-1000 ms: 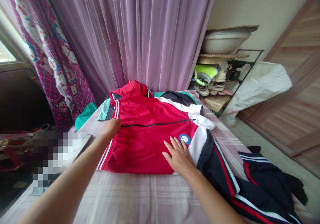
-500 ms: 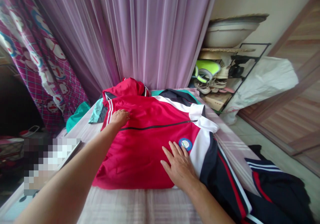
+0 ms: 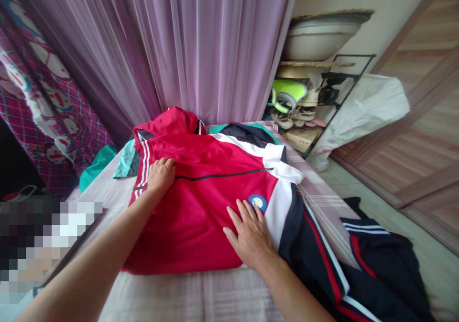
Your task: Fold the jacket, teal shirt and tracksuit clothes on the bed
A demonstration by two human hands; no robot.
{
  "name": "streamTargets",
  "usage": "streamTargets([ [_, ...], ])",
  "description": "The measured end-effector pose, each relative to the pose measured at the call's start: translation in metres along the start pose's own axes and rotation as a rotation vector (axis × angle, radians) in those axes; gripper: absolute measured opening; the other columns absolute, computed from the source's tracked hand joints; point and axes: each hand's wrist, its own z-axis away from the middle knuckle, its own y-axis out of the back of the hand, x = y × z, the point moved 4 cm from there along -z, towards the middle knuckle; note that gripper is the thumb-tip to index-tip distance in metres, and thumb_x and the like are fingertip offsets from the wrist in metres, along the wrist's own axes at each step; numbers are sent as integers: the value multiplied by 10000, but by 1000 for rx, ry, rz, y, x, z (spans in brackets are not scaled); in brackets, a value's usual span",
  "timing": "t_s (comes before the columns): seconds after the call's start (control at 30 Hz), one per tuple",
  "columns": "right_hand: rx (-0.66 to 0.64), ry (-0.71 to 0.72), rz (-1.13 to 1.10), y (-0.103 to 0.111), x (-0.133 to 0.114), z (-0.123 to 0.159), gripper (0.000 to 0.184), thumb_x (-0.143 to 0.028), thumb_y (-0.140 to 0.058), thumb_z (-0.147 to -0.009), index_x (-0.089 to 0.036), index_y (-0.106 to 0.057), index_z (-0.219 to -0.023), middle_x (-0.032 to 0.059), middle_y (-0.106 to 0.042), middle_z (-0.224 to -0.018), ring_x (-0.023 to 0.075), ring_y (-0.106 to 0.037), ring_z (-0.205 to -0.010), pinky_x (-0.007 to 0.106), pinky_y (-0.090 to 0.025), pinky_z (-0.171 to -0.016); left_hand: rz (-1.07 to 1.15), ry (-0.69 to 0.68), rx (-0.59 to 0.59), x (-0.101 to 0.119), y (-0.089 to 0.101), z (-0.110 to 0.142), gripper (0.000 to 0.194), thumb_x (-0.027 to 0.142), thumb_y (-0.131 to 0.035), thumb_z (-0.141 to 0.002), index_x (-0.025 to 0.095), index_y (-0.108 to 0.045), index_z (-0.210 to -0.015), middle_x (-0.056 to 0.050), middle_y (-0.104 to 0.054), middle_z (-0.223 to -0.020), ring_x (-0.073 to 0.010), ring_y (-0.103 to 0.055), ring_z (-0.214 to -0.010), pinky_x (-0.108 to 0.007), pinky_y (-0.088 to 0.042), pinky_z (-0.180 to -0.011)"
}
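Observation:
A red zip-up jacket (image 3: 201,216) with white shoulders, dark sleeves and a round blue-and-white badge lies spread front up, its collar pointing right. My left hand (image 3: 161,174) rests on it beside the striped hem, over the line of the black zip. The fingers of that hand lie close together, slightly bent, on the cloth. Below the badge, my right hand (image 3: 250,233) presses flat on the chest with fingers spread. One dark sleeve (image 3: 313,245) with red and white stripes runs toward the near right; the other is partly hidden at the far side.
The jacket lies on a pale checked cloth (image 3: 172,298). Behind it are a bunched red garment (image 3: 168,121) and teal clothing (image 3: 96,166). Dark striped clothing (image 3: 387,260) lies at right. Purple curtains (image 3: 215,49) hang behind; a shoe rack (image 3: 337,104) stands beyond.
The view has turned slightly right, so everything sits further left. My left hand has shifted a little toward me, onto the zip line. My right hand stays flat below the badge.

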Motion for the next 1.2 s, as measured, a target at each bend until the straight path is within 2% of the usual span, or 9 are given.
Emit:
streamTargets([
  [0.1, -14, -10, 0, 1, -1, -1, 551, -519, -478, -946, -253, -546, -1425, 133, -461, -1523, 303, -384, -1414, 524, -252, -1159, 146, -178, 34, -1, -7, 33, 446, 357, -354, -971, 169, -621, -1275, -134, -635, -1310, -274, -569, -1222, -439, -428, -1067],
  [0.2, -42, -24, 2, 2, -1, 1, 549, -505, -476, -950, -257, -531, -1437, 132, -437, -1539, 304, -363, -1429, 526, -235, -1164, 199, -312, -60, -1, -21, 66, 561, 468, -312, -982, 151, -543, -1382, -132, -572, -1426, -258, -515, -1320, -430, -396, -1122],
  [0.37, -141, -55, 13, 13, -1, -10, 562, -488, -441, -964, -225, -508, -1456, 171, -428, -1537, 324, -386, -1413, 531, -276, -1133, 156, -300, -207, 6, -30, 88, 657, 567, -312, -969, 154, -473, -1455, -123, -475, -1519, -271, -414, -1417, -480, -323, -1176],
  [0.53, -101, -38, 35, 34, 8, -64, 566, -454, -357, -992, -211, -444, -1495, 151, -393, -1564, 295, -378, -1420, 522, -281, -1138, 156, -238, -223, 14, -20, 86, 592, 548, -355, -974, 246, -461, -1472, -89, -472, -1527, -278, -409, -1420, -505, -316, -1173],
  [0.67, -94, 17, 99, 16, 55, -101, 563, -472, -354, -989, -234, -442, -1492, 104, -386, -1576, 275, -321, -1454, 536, -221, -1173, 159, -244, -220, 16, -16, 87, 563, 523, -373, -978, 254, -477, -1462, -90, -461, -1532, -293, -387, -1433, -551, -290, -1176],
  [0.8, 11, -259, 180, -6, 140, -102, 619, -532, -327, -971, -191, -485, -1463, 155, -419, -1546, 342, -370, -1409, 567, -278, -1138, 156, -266, -194, 15, -16, 90, 552, 509, -368, -984, 264, -466, -1468, -86, -461, -1530, -290, -381, -1437, -561, -265, -1184],
  [0.9, 47, -297, 184, -9, 172, -95, 622, -520, -296, -975, -185, -478, -1466, 137, -376, -1574, 355, -345, -1416, 568, -271, -1147, 145, -274, -191, 14, -18, 90, 554, 514, -351, -988, 266, -462, -1471, -78, -454, -1537, -278, -377, -1441, -541, -257, -1191],
  [1.0, 7, -304, 192, -1, 168, -95, 604, -488, -302, -980, -178, -469, -1471, 132, -372, -1577, 344, -337, -1423, 556, -271, -1150, 139, -276, -206, 14, -20, 90, 560, 527, -342, -987, 273, -457, -1473, -68, -445, -1544, -266, -371, -1446, -526, -247, -1198],
  [1.2, 9, -139, 136, 15, 112, -83, 602, -463, -304, -994, -208, -363, -1536, 123, -287, -1620, 292, -292, -1462, 532, -245, -1162, 125, -271, -225, 14, -21, 89, 591, 539, -337, -983, 246, -439, -1487, -83, -426, -1554, -282, -348, -1457, -541, -223, -1202],
])
